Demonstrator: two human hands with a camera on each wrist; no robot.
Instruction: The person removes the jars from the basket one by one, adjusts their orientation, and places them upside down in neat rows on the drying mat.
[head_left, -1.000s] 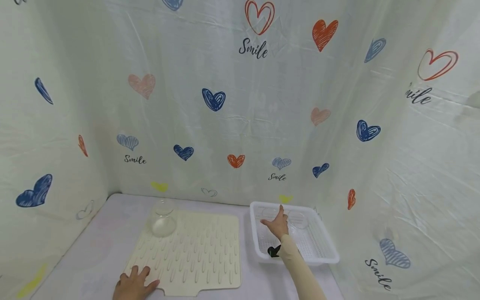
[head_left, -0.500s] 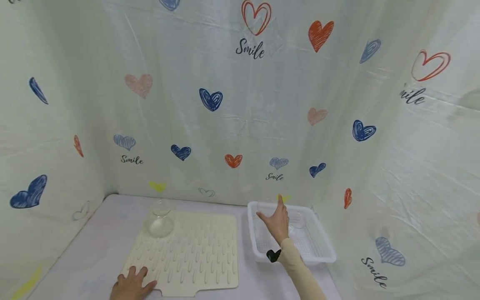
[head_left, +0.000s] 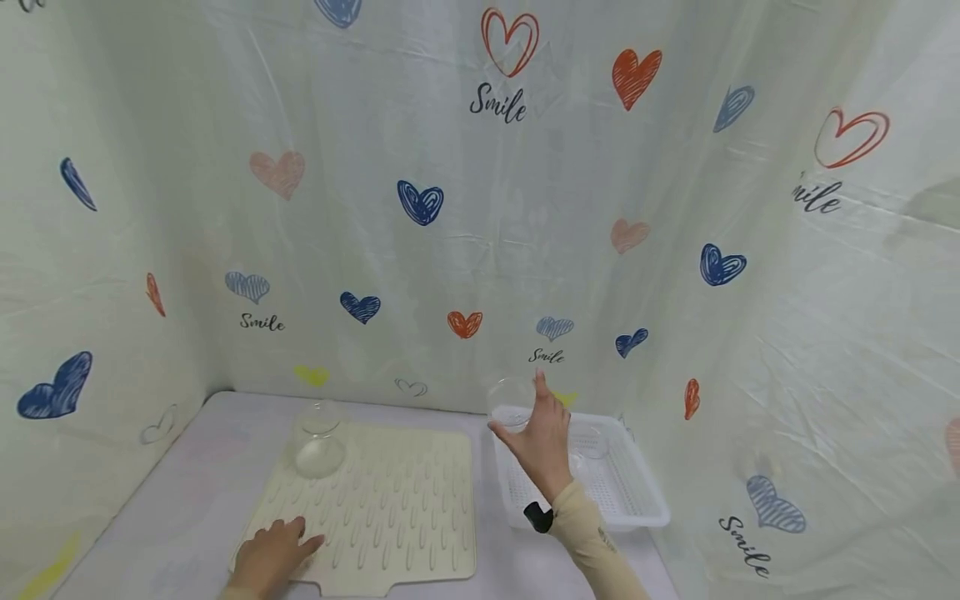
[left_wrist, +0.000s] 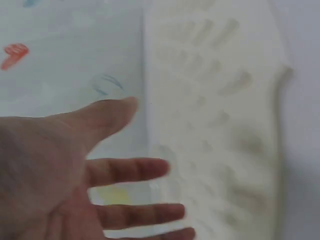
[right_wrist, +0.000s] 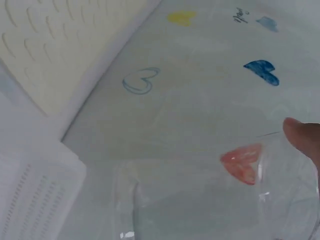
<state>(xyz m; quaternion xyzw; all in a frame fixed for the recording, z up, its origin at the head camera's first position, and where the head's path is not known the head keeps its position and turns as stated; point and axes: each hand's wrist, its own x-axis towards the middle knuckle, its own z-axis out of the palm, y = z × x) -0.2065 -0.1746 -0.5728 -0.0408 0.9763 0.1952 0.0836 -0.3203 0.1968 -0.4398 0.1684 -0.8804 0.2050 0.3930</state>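
My right hand (head_left: pixel 546 440) holds a clear, see-through cup (head_left: pixel 507 398) above the back left rim of the white basket (head_left: pixel 654 483). In the right wrist view the clear cup (right_wrist: pixel 192 202) lies across the lower half, a fingertip (right_wrist: pixel 302 136) at its side. Another clear cup (head_left: pixel 320 457) stands at the back left of the cream ribbed mat (head_left: pixel 397 500). Over the mat's front left corner is my left hand (head_left: pixel 268 553), holding nothing. Its fingers (left_wrist: pixel 132 170) look straight and spread in the left wrist view.
Inside the basket sits one more clear round piece (head_left: pixel 589 443). A pale cloth covers the table (head_left: pixel 187 483). Behind and beside it hangs a white curtain (head_left: pixel 487 267) printed with hearts. A black wrist device (head_left: pixel 537 517) is on the right sleeve.
My right hand has risen out of the basket and moved left, bringing the clear cup with it. The left hand has lifted slightly and shifted toward the right over the mat.
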